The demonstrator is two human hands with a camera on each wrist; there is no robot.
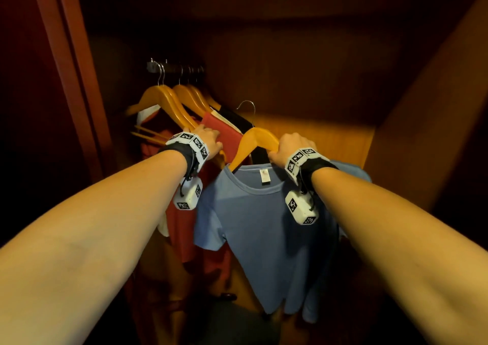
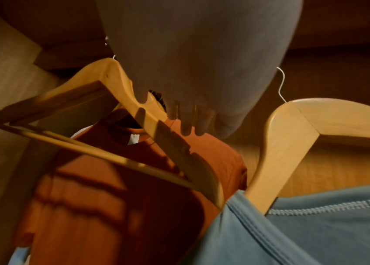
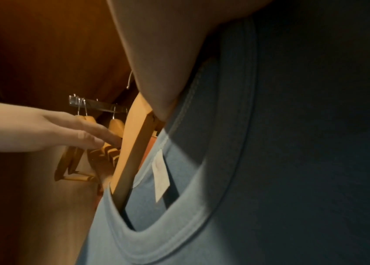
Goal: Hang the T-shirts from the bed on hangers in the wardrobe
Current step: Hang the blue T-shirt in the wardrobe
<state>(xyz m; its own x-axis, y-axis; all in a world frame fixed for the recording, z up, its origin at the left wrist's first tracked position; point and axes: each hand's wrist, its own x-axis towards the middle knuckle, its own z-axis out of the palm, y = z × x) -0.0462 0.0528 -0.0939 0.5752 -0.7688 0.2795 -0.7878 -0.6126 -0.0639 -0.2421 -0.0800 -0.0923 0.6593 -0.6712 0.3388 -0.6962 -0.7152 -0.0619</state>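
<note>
The blue T-shirt (image 1: 261, 228) is plain, with a ribbed round collar and a white label inside the neck. It hangs from a wooden hanger (image 1: 257, 140) whose arms run into the collar and whose metal hook (image 1: 248, 107) points up free, off the rail. The right hand (image 1: 291, 146) holds this hanger in the wardrobe opening, its fingers curled around the right arm of the hanger near the peak.

Just to the left, the left hand (image 1: 208, 140) reaches in with fingers (image 3: 95, 132) straight and relaxed, resting on the hung clothes and hangers; it grips nothing. Under it hangs a red T-shirt (image 2: 115, 188) on its own wooden hanger (image 2: 134, 107), with white and black garments beside it.

Several wooden hangers hook over a short dark rail (image 1: 174, 68) at the upper left of the wardrobe (image 1: 303, 62). The wardrobe is brown wood, dim at the back, with warm light across the rear panel and a reddish door frame at the left.
</note>
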